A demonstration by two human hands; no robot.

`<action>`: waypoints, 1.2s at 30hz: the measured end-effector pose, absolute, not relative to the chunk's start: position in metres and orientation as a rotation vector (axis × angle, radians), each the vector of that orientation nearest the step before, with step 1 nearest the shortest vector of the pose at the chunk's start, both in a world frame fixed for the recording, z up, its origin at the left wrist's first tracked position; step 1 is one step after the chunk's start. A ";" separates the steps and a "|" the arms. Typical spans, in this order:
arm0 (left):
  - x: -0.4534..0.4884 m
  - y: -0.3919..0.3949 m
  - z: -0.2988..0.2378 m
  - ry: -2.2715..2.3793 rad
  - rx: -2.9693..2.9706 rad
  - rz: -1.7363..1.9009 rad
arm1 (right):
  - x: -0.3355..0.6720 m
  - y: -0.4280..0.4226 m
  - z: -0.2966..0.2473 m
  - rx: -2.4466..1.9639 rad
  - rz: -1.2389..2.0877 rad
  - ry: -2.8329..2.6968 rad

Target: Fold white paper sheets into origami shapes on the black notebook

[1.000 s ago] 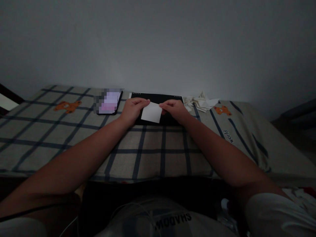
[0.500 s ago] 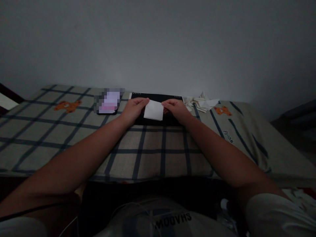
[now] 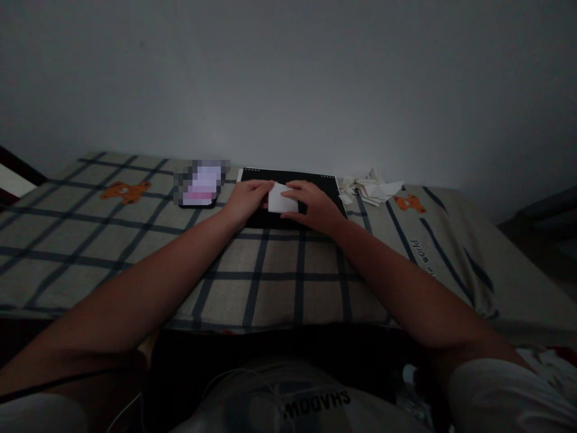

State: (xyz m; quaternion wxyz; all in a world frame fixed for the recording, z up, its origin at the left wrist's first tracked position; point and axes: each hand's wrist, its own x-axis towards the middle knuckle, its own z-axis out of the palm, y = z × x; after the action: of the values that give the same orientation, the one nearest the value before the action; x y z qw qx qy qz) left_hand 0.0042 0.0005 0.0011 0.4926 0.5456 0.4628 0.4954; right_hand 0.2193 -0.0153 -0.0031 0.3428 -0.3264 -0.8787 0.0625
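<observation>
A small folded sheet of white paper (image 3: pixel 280 201) is held above a black board (image 3: pixel 297 177) with a pale edge. My left hand (image 3: pixel 247 198) pinches the paper at its upper left corner, thumb on top. At the paper's right side is my right hand (image 3: pixel 313 204), its thumb below and its fingers curved over the near face and right edge. The fingers of the right hand are bent around the sheet, and their tips touch it.
A phone (image 3: pixel 201 186) with a blurred-out screen lies left of the board. Right of it sits a heap of folded white paper pieces (image 3: pixel 372 187). A checked cloth (image 3: pixel 274 288) with bear prints covers the table, which meets a grey wall (image 3: pixel 288 84).
My right hand has shifted from pinching the upper right corner to spreading its fingers over the paper's right side. The left hand keeps its pinch. The paper shows slightly smaller.
</observation>
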 end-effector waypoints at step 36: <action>-0.020 0.010 0.006 1.507 1.952 1.184 | 0.235 0.010 -0.012 -1.163 0.890 -1.542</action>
State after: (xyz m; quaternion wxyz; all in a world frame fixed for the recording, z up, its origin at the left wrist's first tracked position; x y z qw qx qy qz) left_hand -0.0200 0.0098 0.0057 0.2016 0.6989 0.5395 0.4241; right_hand 0.2353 0.0095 -0.0118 0.4859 -0.4781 -0.6337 0.3657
